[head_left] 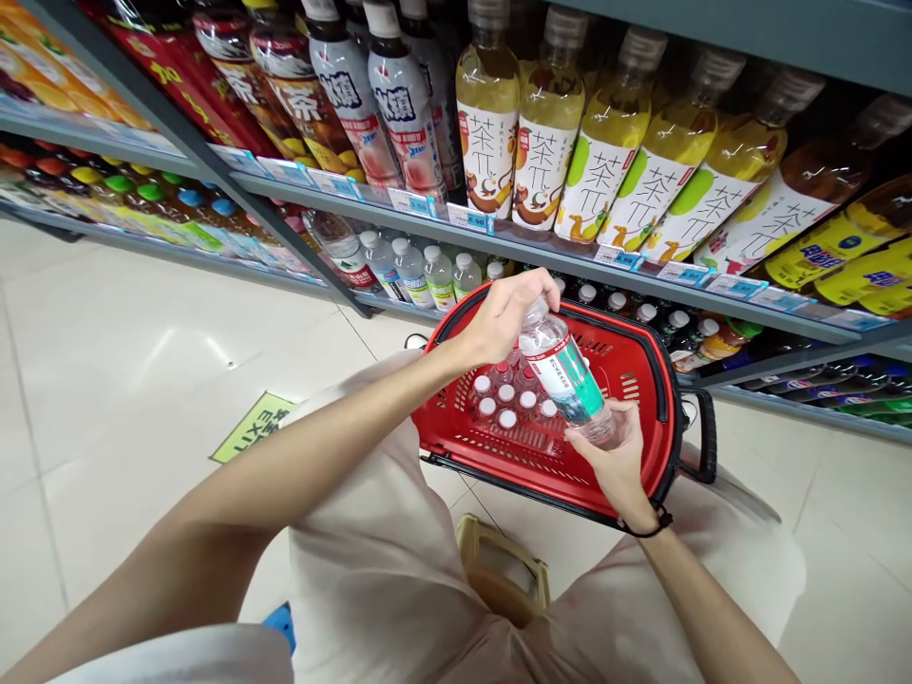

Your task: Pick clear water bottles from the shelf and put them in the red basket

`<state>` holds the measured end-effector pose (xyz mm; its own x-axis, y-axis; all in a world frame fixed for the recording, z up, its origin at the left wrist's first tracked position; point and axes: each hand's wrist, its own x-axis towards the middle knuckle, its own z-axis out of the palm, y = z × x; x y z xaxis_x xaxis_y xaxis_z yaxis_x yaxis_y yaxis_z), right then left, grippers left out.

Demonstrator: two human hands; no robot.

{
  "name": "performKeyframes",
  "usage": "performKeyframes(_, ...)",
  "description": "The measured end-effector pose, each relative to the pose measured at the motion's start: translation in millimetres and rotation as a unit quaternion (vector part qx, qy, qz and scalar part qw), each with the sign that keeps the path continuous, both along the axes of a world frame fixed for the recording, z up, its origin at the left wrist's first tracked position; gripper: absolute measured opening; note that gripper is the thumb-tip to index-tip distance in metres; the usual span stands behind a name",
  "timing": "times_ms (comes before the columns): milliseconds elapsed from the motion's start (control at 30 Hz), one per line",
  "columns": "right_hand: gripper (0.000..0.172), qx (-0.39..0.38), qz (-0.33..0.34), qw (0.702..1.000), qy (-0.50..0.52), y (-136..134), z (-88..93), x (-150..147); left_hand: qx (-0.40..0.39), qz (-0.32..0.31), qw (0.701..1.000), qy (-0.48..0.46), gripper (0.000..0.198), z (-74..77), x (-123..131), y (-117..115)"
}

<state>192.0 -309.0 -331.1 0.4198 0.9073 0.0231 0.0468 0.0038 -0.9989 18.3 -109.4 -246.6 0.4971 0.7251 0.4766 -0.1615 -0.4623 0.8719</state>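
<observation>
A clear water bottle [566, 375] with a white, red and green label is tilted over a red shopping basket [641, 380]. My left hand [509, 318] has its fingers wrapped round the bottle's neck and cap. Around the bottle's base, my right hand [617, 451] is closed, with a dark band at its wrist. Inside the basket stand several small bottles with white caps [506, 392], partly hidden by the held bottle and my left hand.
Drink shelves run across the back, with a shelf edge [399, 214] behind the basket and tea bottles [538, 157] above. My knees flank the basket. Below it is a small stool [503, 570]. A yellow-green floor sign [253, 426] lies at left.
</observation>
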Motion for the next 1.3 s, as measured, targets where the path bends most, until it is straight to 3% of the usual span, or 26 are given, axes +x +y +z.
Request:
performKeyframes(300, 0.063, 0.074, -0.067, 0.988, -0.119, -2, 3.8, -6, -0.015, -0.009, 1.0, 0.006, 0.055, 3.4, 2, -3)
performKeyframes(500, 0.065, 0.075, -0.07, 0.988, -0.115, -1, -5.2, -2, -0.002, -0.014, 1.0, 0.02, 0.054, -2.9, 2, -3)
performKeyframes(667, 0.056, 0.002, 0.02, 1.0, -0.004, -4, -5.3, 5, 0.024, 0.0, 0.999, 0.037, 0.051, 0.2, 0, -3)
performKeyframes(800, 0.042, -0.04, 0.112, 0.984, 0.133, -2, 4.6, 6, 0.037, 0.034, 0.998, 0.042, 0.054, 3.5, 0, -2)
performKeyframes(900, 0.058, -0.083, 0.152, 0.96, 0.219, 2, 10.3, 6, 0.041, 0.041, 0.997, 0.056, 0.055, 2.8, 1, -2)
performKeyframes(1033, 0.082, -0.172, 0.229, 0.907, 0.307, 7, 10.4, 13, 0.037, 0.052, 0.993, 0.096, 0.056, 2.1, 2, -4)
performKeyframes(1200, 0.083, -0.23, 0.278, 0.858, 0.365, 5, 3.1, 25, 0.031, 0.071, 0.989, 0.123, 0.054, 1.1, 5, -6)
performKeyframes(1300, 0.083, -0.228, 0.299, 0.851, 0.367, 3, -0.3, 27, 0.026, 0.077, 0.989, 0.121, 0.051, -1.2, 6, -6)
